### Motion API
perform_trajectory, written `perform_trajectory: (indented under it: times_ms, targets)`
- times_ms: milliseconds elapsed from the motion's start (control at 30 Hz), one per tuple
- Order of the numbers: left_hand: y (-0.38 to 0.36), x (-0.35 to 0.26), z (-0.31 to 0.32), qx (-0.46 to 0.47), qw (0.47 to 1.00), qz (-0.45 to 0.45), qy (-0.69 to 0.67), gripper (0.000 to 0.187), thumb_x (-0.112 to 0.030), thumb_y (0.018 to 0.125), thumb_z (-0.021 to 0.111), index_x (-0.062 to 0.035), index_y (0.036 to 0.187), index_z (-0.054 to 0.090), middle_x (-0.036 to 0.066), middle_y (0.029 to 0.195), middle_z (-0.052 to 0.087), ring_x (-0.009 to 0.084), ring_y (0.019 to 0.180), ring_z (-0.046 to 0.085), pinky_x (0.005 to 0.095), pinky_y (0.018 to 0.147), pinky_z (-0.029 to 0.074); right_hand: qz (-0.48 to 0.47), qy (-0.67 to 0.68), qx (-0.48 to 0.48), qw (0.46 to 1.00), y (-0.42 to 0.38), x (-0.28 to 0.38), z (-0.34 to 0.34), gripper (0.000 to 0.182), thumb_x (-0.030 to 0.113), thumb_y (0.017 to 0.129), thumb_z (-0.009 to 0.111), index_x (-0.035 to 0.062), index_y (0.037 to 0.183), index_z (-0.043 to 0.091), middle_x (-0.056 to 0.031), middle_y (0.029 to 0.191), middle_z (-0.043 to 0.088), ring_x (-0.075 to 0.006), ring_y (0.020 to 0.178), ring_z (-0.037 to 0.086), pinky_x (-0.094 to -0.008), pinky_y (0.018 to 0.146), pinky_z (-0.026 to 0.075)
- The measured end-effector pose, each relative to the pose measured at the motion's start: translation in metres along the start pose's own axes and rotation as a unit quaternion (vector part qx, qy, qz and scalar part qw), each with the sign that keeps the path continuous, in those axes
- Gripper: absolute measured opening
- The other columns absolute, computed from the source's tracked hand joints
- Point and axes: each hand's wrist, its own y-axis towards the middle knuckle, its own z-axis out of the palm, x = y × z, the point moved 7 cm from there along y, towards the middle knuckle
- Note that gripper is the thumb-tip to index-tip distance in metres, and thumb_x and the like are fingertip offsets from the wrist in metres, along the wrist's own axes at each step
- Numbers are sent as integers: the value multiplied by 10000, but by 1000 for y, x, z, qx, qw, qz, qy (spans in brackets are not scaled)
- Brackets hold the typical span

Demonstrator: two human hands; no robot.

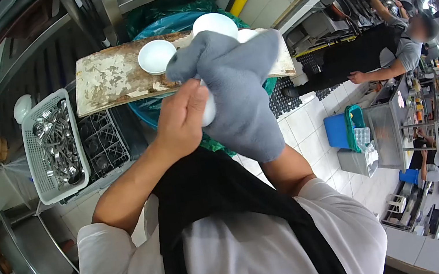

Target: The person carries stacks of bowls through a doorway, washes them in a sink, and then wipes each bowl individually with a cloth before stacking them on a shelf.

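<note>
My left hand point(183, 117) is closed round a small white bowl point(208, 109), whose side shows between the fingers and a grey cloth point(233, 81). The cloth drapes over the bowl and hides my right hand, so only that forearm shows below it. Just beyond, a worn wooden board point(106, 77) carries a small white bowl point(156, 57) and a larger white bowl point(214, 25), partly covered by the cloth. Another white piece point(247, 34) shows behind the cloth.
A white basket of cutlery point(56, 145) stands at the left beside a dark rack point(103, 143). Blue and green bags hang under the board. At the right, a person in an apron point(380, 50) stands near a blue bin point(337, 131); another person works farther off.
</note>
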Motion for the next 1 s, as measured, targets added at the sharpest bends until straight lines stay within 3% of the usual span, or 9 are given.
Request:
perform_trajectory:
  times_ms: [233,400,533,667,700,733,800,967,1000]
  targets:
    - [-5,71,-5,-109,910,-177,-359,364,-271,1050,397,12,941,597,19,846,620,76,769,544,235,695,429,59,77,7,995,-22,-4,-1,918,106,458,867,4,1262,436,-160,1119,535,-383,1063,510,-415,964,421]
    - [-1,21,-19,-76,973,158,153,361,-262,965,521,-19,1218,605,193,1169,586,335,1056,583,397,934,455,81,-101,147,981,-22,-7,8,794,173,550,837,15,1230,459,-166,1135,539,-366,992,530,-432,884,413]
    - [-10,5,11,21,935,236,262,431,-326,961,529,-11,1251,578,193,1268,541,381,1159,520,457,1007,394,-20,-137,71,988,-28,-22,19,649,119,592,749,-40,1160,477,-206,1004,504,-358,910,480,-416,812,387]
    - [-5,51,1,-62,998,-12,-8,495,-411,1003,438,-9,1277,533,194,1280,537,317,1168,522,407,1003,401,122,-228,-39,965,-29,-20,32,291,8,588,653,-29,860,559,-218,799,483,-349,744,517,-447,659,357]
    - [-8,68,6,-61,977,-153,-133,523,-446,1019,397,-11,1283,521,187,1267,545,283,1153,535,381,1000,405,121,-225,-37,966,-28,-11,28,291,8,588,653,-29,860,559,-218,799,483,-349,744,517,-447,659,357]
    - [-16,84,25,-62,843,-325,-425,566,-484,1035,312,-20,1280,524,151,1215,562,211,1128,545,333,1006,402,22,-326,5,945,-23,16,26,273,14,610,637,-40,865,555,-211,804,486,-337,751,517,-445,646,362]
    - [-13,92,23,-71,850,-331,-405,562,-478,1033,325,-19,1294,516,160,1236,557,227,1147,541,342,1016,397,-81,-420,43,903,-22,31,29,258,19,631,621,-51,870,552,-205,809,489,-325,757,518,-443,634,366]
    - [-16,110,21,-89,870,-358,-327,560,-457,1023,374,-15,1348,485,194,1318,535,289,1222,525,379,1055,378,57,-270,71,959,-22,-14,23,467,55,611,666,-73,1030,502,-226,881,493,-367,804,496,-436,666,383]
    - [-4,76,2,-94,983,-130,-87,541,-419,1011,410,-10,1359,475,221,1348,504,336,1242,499,404,1065,362,86,-239,76,964,-26,-21,22,510,63,607,675,-77,1062,492,-230,895,493,-375,813,491,-435,673,386]
